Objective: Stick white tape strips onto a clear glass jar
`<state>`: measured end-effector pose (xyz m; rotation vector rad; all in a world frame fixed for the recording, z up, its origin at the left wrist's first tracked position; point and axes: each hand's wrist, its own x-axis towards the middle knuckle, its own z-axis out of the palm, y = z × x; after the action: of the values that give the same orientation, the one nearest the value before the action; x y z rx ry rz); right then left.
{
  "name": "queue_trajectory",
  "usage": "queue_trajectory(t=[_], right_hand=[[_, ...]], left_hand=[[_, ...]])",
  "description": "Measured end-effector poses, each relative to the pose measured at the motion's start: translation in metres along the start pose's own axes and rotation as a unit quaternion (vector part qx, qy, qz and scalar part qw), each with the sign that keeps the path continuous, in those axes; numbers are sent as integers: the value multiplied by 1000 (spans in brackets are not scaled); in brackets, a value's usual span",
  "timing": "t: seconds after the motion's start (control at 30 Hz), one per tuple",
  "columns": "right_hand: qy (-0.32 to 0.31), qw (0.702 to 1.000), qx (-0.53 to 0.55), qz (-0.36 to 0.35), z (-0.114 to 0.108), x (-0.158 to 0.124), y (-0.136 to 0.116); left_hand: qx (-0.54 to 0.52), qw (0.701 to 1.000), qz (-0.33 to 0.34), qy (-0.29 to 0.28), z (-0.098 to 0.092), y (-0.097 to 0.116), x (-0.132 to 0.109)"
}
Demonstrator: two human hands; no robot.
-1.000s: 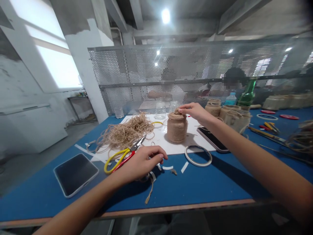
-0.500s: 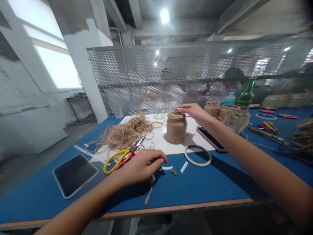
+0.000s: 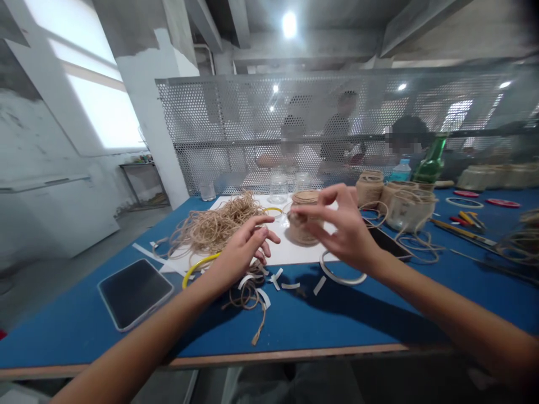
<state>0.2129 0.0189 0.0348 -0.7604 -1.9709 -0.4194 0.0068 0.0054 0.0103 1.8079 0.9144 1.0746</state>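
- Twine-wrapped jar [image 3: 305,233] stands mid-frame on a white sheet [image 3: 315,252], which keeps it clear of the clutter.
- Right hand [image 3: 343,230]: fingers are curled in at the jar's side; any grip is unclear.
- Left hand [image 3: 242,252]: fingers open, spread just above twine scraps [image 3: 248,294], with the loose twine heap [image 3: 210,233] within reach.

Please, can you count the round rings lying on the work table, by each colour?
Flat red rings: 2
Round white rings: 2
Thin yellow ring: 1
Total: 5
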Motion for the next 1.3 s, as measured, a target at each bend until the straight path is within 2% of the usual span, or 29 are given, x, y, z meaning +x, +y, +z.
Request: queue_trajectory(t=[0.07, 0.13, 0.2, 0.33, 0.43, 0.57, 0.8, 1.03, 1.13, 1.3], right_hand=[[5, 998, -16, -57, 5, -11, -15], [4, 998, -16, -68, 12, -19, -19], [-2, 998, -12, -65, 20, -23, -18], [-15, 998, -3, -62, 27, -29, -14], [-32, 998, 10, -56, 26, -32, -14], [-77, 995, 48, -50, 20, -30, -15], [-63, 993, 102, 16, 17, -28, -13], [-124, 978, 156, 53, 23, -30, -11], [-129, 972, 181, 74, 28, -32, -14], [-143, 936, 262, 186, 36, -36, -20]], left_hand=[[-14, 1000, 19, -13, 2, 1, 0], [-1, 999, 45, -25, 3, 2, 0], [17, 998, 57, -35, 2, 2, -2], [33, 998, 38, -49, 1, -1, -4], [44, 997, 34, -45, 1, -4, -5], [112, 992, 53, -25, 1, -6, -6], [221, 972, 79, -9, 1, -9, -5], [274, 954, 123, 9, 4, -14, -4], [298, 945, 134, 17, 5, -15, -4], [354, 921, 159, 24, 6, -19, -6]])
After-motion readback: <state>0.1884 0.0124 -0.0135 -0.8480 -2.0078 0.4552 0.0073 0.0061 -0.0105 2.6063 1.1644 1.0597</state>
